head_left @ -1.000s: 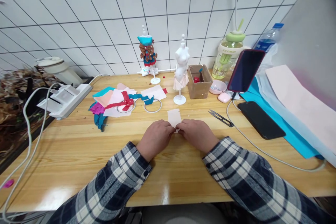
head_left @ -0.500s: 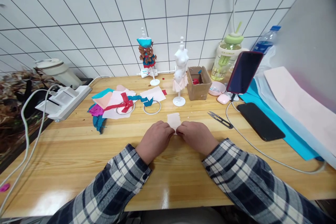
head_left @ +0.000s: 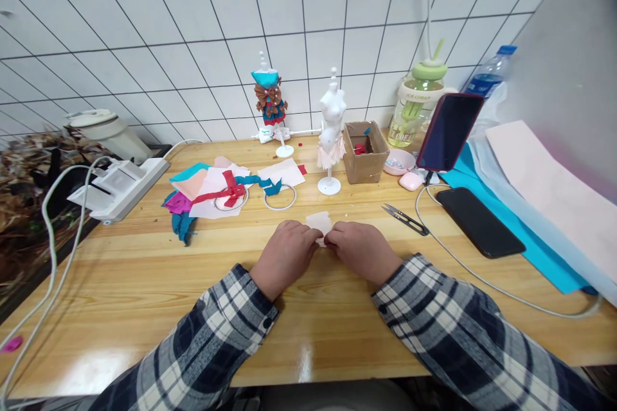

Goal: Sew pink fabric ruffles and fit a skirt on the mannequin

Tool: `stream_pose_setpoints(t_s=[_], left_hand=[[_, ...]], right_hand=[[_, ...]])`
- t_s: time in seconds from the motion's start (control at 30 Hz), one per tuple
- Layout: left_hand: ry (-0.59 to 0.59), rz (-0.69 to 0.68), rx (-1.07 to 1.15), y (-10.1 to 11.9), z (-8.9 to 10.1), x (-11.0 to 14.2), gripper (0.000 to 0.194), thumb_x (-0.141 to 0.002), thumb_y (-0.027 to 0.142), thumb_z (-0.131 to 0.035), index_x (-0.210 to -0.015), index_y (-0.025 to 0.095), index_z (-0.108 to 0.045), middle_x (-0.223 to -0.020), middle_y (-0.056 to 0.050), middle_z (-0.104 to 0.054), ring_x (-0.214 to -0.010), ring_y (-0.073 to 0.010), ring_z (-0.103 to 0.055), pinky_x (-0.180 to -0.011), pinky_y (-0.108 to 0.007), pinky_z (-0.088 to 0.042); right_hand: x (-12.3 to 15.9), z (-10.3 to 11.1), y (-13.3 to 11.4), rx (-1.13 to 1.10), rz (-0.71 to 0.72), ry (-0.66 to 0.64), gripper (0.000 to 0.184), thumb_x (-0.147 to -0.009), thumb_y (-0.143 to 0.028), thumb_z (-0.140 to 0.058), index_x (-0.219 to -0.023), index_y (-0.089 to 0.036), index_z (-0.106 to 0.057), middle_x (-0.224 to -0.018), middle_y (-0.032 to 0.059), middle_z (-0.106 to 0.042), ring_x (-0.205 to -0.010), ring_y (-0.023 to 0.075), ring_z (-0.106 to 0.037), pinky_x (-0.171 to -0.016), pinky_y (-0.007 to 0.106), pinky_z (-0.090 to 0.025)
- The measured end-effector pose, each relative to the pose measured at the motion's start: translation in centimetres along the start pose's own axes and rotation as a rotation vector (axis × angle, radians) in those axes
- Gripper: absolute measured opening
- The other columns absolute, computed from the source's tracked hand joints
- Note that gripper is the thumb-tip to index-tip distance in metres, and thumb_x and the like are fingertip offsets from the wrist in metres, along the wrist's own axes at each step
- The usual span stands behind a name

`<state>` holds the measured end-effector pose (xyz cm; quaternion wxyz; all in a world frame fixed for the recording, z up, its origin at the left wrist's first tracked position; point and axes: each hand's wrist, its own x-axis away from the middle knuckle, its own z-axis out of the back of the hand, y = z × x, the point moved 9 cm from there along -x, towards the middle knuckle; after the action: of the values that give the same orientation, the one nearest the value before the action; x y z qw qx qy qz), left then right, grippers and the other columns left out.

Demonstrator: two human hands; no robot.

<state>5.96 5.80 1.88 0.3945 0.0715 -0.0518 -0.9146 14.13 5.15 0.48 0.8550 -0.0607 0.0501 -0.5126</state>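
A small pale pink piece of paper [head_left: 319,221] with one jagged edge lies on the table between my hands. My left hand [head_left: 288,253] pinches its near left part, fingers closed. On the near right part, my right hand [head_left: 361,248] is closed in a pinch too, its thumb and fingertips close to the left ones. The near edge of the paper is partly hidden under the fingers. Beyond it stands a white mini dress form [head_left: 332,112] with a pink frill [head_left: 331,153] round its hips. Thread snips [head_left: 405,219] lie to the right of my right hand.
A dressed mini mannequin [head_left: 270,99], a cardboard box [head_left: 365,167] and a green-lidded bottle [head_left: 419,96] stand along the wall. Coloured scraps [head_left: 205,186] and metal rings [head_left: 280,207] lie left. A phone [head_left: 480,221], cable and sheets [head_left: 554,192] are right; a power strip [head_left: 128,189] is far left.
Less of the pink paper shows beyond my fingers, and its far edge has come nearer and tilted slightly. Both hands keep their pinch in nearly the same place. The camera view has shifted slightly.
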Motion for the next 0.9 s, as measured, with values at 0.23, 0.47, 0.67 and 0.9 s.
stream_pose_setpoints(t_s=[0.23, 0.47, 0.67, 0.9], left_hand=[[-0.003, -0.057, 0.01, 0.45, -0.08, -0.08, 0.015, -0.087, 0.017, -0.055, -0.088, 0.019, -0.07, -0.086, -0.005, -0.068, -0.086, -0.021, -0.058, -0.079, -0.035, -0.044], [0.001, -0.022, 0.028, 0.24, -0.08, -0.08, 0.02, -0.09, 0.017, -0.05, -0.095, 0.019, -0.069, -0.086, -0.005, -0.069, -0.082, -0.0208, -0.06, -0.078, -0.035, -0.045], [-0.015, -0.052, 0.005, 0.45, -0.35, -0.11, 0.019, -0.089, 0.018, -0.052, -0.092, 0.019, -0.071, -0.083, -0.006, -0.067, -0.082, -0.0211, -0.058, -0.077, -0.035, -0.045], [0.016, -0.082, 0.023, 0.77, 0.07, -0.13, 0.021, -0.089, 0.016, -0.052, -0.094, 0.02, -0.072, -0.089, -0.007, -0.066, -0.091, -0.0213, -0.056, -0.084, -0.035, -0.045]], right_hand=[[-0.05, -0.02, 0.34, -0.017, -0.032, 0.006, 0.019, -0.092, -0.023, -0.047, -0.086, -0.022, -0.065, -0.084, 0.002, -0.066, -0.078, 0.0157, -0.06, -0.063, 0.028, -0.034], [0.05, 0.27, 0.01, 0.01, -0.001, 0.029, 0.02, -0.093, -0.023, -0.045, -0.087, -0.022, -0.065, -0.088, 0.0024, -0.066, -0.078, 0.0161, -0.06, -0.062, 0.028, -0.034], [0.1, 0.19, 0.35, -0.002, -0.053, 0.012, 0.02, -0.094, -0.026, -0.044, -0.091, -0.023, -0.063, -0.086, 0.0019, -0.066, -0.077, 0.0163, -0.061, -0.06, 0.028, -0.033], [0.14, 0.3, 0.14, 0.027, -0.043, -0.003, 0.022, -0.094, -0.025, -0.045, -0.087, -0.022, -0.066, -0.09, 0.0031, -0.064, -0.077, 0.0152, -0.06, -0.061, 0.027, -0.035]])
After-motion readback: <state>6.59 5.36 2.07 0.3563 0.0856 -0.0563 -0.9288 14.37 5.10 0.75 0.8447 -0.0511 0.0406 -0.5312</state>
